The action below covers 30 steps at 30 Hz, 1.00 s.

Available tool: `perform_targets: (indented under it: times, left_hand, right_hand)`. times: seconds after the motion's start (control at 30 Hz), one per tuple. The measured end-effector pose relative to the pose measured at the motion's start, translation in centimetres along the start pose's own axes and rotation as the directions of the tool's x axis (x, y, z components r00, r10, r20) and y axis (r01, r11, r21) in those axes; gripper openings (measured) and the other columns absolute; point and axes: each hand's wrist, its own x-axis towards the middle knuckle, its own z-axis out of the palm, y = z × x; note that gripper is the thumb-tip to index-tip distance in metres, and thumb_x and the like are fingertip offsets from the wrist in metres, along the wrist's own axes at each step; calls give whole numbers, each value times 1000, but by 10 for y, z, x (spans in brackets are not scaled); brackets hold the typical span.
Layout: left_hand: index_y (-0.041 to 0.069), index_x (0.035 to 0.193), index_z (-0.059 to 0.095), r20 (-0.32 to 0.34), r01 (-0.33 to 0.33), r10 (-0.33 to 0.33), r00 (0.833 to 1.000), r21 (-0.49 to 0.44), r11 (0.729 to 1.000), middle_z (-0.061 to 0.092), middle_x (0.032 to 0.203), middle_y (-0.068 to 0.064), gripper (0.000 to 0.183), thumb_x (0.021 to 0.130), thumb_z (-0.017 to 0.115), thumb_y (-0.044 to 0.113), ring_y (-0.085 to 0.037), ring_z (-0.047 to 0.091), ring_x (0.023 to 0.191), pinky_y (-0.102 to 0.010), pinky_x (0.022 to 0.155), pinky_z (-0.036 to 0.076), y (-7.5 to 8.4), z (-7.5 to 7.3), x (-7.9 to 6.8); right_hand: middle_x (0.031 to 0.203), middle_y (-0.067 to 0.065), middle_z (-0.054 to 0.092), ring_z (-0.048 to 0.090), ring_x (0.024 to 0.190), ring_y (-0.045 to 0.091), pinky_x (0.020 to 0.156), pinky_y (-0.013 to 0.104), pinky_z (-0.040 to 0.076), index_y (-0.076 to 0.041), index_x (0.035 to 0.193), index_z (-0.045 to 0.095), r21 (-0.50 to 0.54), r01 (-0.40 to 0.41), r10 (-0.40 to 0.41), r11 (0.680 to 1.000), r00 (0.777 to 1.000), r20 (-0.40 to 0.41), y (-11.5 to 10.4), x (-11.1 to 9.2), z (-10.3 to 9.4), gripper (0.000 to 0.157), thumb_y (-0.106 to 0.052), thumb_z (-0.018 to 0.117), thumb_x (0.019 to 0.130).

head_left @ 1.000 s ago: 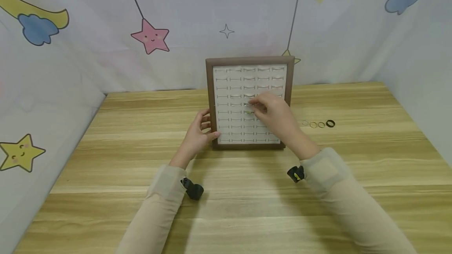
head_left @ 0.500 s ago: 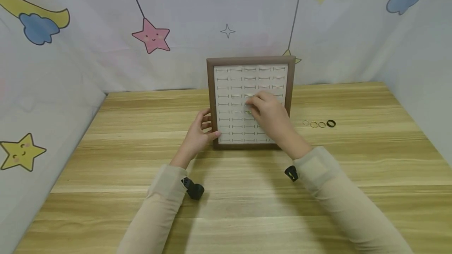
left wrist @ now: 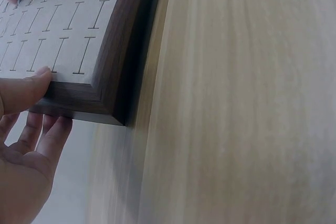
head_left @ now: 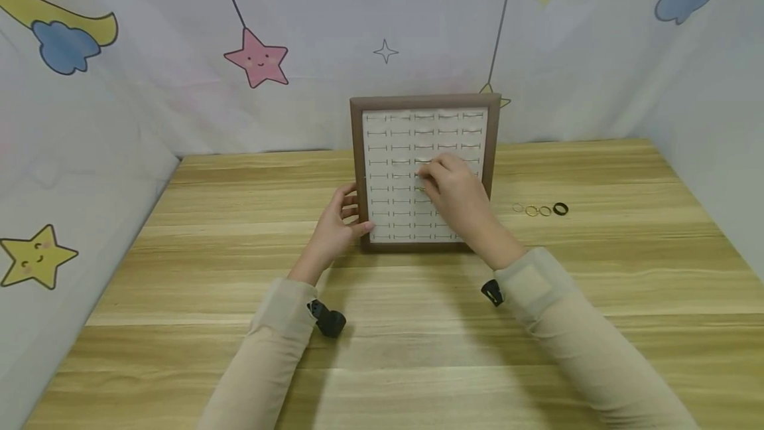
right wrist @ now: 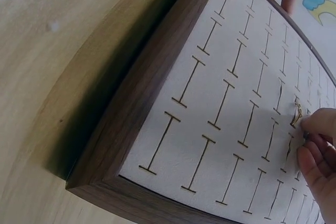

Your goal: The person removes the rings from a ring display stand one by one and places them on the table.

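Observation:
A brown-framed ring display board (head_left: pixel 425 102) stands on the table, its white face cut with rows of slots. My left hand (head_left: pixel 334 225) grips the board's left edge, thumb on the front and fingers behind. At a slot near the middle, my right hand (head_left: pixel 458 196) pinches a small ring (right wrist: pixel 306 135) between thumb and fingers; most of it is hidden. Just below that slot in the head view, a gold ring (head_left: pixel 421 189) sits in the board. The right wrist view shows the same gold ring (right wrist: pixel 297 114) beside the fingertips.
On the table right of the board lie a thin pale ring (head_left: pixel 518 208), two gold rings (head_left: pixel 532 211) and a black ring (head_left: pixel 560 209) in a row. Behind the board hangs a pale curtain (head_left: pixel 322 111) with printed stars.
Over the first half second my right hand moved slightly left along the board, covering the slot it works at. Since then it has barely moved. The left hand keeps its grip.

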Motion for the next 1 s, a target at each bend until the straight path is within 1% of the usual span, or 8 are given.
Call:
perform_targets:
  times: [0.2,0.4,0.6,0.7,0.8,0.93,1.0]
  left_hand:
    - [19,148,24,4,6,-6,1000,-6,1000,39,141,-13,79,84,65,-4,-31,44,131,-42,111,40,0,0,1]
    - [19,149,23,6,1,-1,1000,3,1000,39,142,-14,80,85,65,-3,-32,43,131,-43,109,41,0,1,1]
    - [18,149,23,10,-2,2,1000,-6,1000,39,142,-15,80,84,65,-4,-32,43,131,-44,107,43,0,1,1]
    - [17,149,23,13,-4,4,1000,-23,1000,38,142,-16,80,84,65,-6,-33,43,131,-44,108,43,0,1,1]
    - [16,149,23,12,-3,3,1000,-22,1000,38,142,-16,81,83,65,-6,-33,43,131,-43,107,43,1,1,0]
    - [16,149,23,9,-1,1,1000,-19,1000,38,142,-16,81,83,65,-6,-33,43,131,-44,107,43,2,1,0]
    - [16,149,23,8,-3,3,1000,-21,1000,39,142,-16,81,84,65,-6,-33,43,131,-43,109,42,2,1,-1]
  right_hand:
    - [91,12,63,58,88,24,79,31,54,2,92,67,4,-9,9,1000,1000,8,-1,1,-1,7,-2,64,86]
    - [93,13,63,58,89,25,80,31,54,2,94,67,-21,-20,21,1000,999,30,-2,1,-2,9,-3,63,88]
    - [94,12,62,57,90,24,82,31,53,1,93,67,10,-52,51,999,997,59,-1,2,-3,9,-5,63,89]
    - [95,12,61,57,92,25,83,33,52,1,93,66,51,-75,71,996,994,78,0,1,-4,9,-6,63,89]
    - [97,13,60,57,93,25,84,34,52,1,94,64,113,-124,111,986,988,111,1,1,-6,10,-7,62,90]
    - [101,14,61,57,93,25,85,36,52,1,97,62,196,-210,182,958,971,152,4,3,-10,12,-9,60,91]
    - [101,15,63,58,93,25,85,38,52,1,98,62,229,-250,217,941,963,157,6,3,-13,13,-9,60,92]
